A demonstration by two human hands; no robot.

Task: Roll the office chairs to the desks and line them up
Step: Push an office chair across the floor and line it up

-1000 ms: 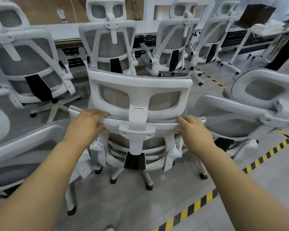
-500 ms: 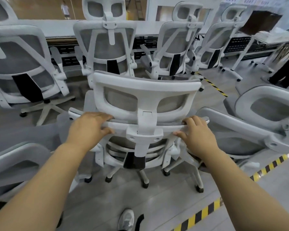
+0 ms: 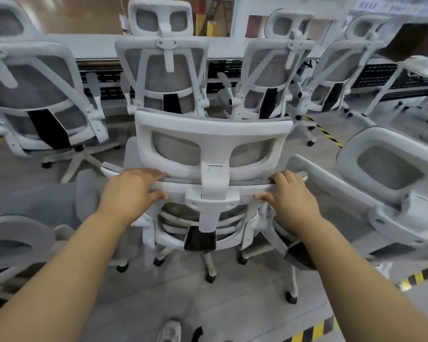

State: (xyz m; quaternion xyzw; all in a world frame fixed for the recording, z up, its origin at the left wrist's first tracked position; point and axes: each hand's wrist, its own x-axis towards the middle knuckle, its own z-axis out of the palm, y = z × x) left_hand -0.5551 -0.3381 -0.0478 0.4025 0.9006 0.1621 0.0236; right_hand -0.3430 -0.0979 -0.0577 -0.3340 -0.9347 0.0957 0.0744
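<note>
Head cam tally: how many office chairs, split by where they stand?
Desk-row chairs: 4
Held chair, left hand and right hand gripping its back: 1
Flanking chairs: 2
Total: 7 chairs

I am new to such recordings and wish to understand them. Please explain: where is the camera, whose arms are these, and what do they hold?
There is no machine here. The arms belong to a person, and the camera sits on that person's head, looking forward and down. The left hand and the right hand both grip the top of the backrest of a white office chair, just under its headrest. Ahead, more chairs stand along a long white desk. Yellow-black tape marks the grey floor.
</note>
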